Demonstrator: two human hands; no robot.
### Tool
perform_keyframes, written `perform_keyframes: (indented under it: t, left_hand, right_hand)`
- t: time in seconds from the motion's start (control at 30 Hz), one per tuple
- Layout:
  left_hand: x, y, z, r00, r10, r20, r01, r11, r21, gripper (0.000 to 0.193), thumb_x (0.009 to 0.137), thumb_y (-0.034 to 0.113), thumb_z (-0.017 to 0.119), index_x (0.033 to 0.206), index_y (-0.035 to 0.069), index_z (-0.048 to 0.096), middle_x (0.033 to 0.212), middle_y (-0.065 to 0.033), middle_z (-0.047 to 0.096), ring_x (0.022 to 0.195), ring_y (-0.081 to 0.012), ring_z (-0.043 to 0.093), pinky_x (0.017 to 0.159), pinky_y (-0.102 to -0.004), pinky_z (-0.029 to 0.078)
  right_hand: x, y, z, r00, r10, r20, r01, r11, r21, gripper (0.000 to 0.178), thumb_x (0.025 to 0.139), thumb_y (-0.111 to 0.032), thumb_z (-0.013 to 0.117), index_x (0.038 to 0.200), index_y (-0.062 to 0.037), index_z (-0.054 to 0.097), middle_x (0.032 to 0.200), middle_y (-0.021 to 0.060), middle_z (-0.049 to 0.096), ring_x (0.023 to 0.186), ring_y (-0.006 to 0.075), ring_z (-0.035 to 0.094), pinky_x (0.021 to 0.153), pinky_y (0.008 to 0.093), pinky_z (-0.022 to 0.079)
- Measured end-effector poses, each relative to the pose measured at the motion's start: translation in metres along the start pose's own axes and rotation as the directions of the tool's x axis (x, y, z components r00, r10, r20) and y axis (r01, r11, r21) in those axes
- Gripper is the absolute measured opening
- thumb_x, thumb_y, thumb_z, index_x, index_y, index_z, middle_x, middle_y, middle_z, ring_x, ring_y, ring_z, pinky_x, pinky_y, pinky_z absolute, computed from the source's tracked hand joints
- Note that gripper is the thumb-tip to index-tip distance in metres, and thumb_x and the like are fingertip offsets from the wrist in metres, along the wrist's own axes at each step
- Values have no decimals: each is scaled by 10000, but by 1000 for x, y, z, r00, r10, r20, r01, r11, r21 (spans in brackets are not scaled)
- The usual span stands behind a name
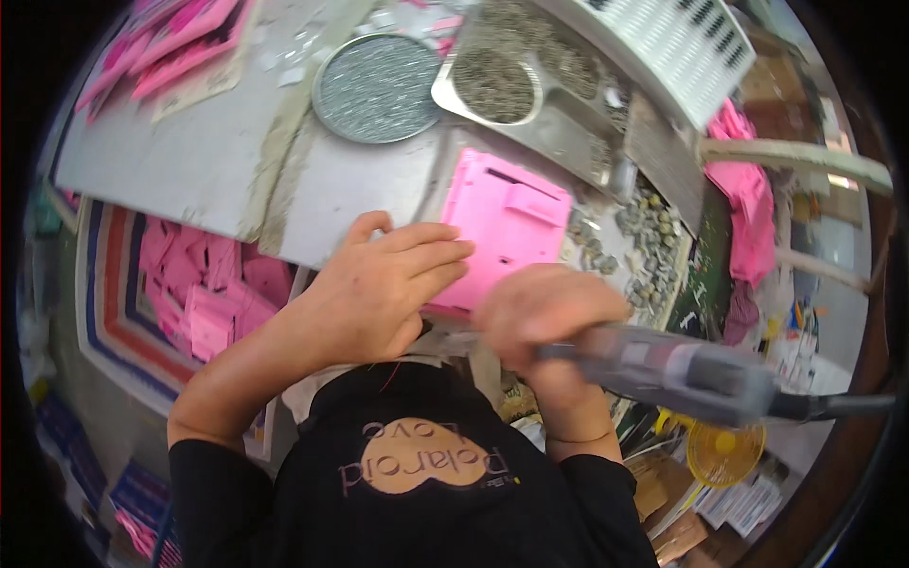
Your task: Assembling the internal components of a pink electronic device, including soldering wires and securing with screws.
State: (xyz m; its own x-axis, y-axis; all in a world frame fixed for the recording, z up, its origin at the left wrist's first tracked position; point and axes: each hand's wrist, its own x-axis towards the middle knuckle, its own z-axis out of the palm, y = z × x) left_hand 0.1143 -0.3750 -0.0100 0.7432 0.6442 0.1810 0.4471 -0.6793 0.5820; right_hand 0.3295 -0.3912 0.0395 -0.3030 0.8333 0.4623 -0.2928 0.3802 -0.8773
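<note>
A pink plastic casing (502,227) lies at the near edge of the bench, in front of my body. The fingers of my left hand (379,284) reach over its left edge, and the thumb sits low by its near left corner, steadying it. My right hand (544,308), blurred by motion, is wrapped round a grey corded power screwdriver (677,369) at the casing's near right corner. The tool lies nearly level, its cord running off to the right. Its tip is hidden by the hand.
Beyond the casing stand a round dish of small silvery pins (379,87) and a metal tray of screws (559,133). Small round metal parts (653,237) lie to the right. A striped box (104,303) of pink casings is at left; a white perforated basket (663,52) stands far right.
</note>
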Motion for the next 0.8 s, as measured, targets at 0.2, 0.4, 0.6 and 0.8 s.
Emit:
perform_keyframes:
  t: [0.2,0.4,0.6,0.8]
  left_hand:
    - [55,19,31,976,88,-199,-90,996,0,420,805,135,729,1219,72,702,1334,-45,652,1035,-261,600,861,-392,462]
    - [64,25,44,991,29,-129,-12,992,127,425,800,182,748,1220,117,726,1350,-9,652,969,-229,580,845,-404,444]
    - [64,28,42,992,12,-129,8,988,156,400,805,182,746,1198,112,737,1342,1,655,965,-211,579,845,-392,425]
    - [60,26,46,991,-6,-134,26,989,148,392,806,171,748,1192,109,736,1338,0,658,958,-216,582,845,-394,421]
  right_hand:
    - [-18,-31,-78,952,-148,-269,137,989,-60,256,998,-229,670,1108,-53,521,624,39,520,526,145,489,517,322,431]
    - [-17,1,-91,929,-127,-346,108,991,-75,222,992,-223,624,1103,-62,520,610,7,454,525,143,450,572,347,455]
    - [-21,23,-95,928,-125,-351,52,977,-208,226,997,-208,647,1106,-59,517,634,23,500,533,132,456,547,336,420]
    - [-35,-26,-73,940,15,-341,-33,998,-47,279,996,-273,679,1104,-57,541,631,8,512,549,128,491,524,325,421]
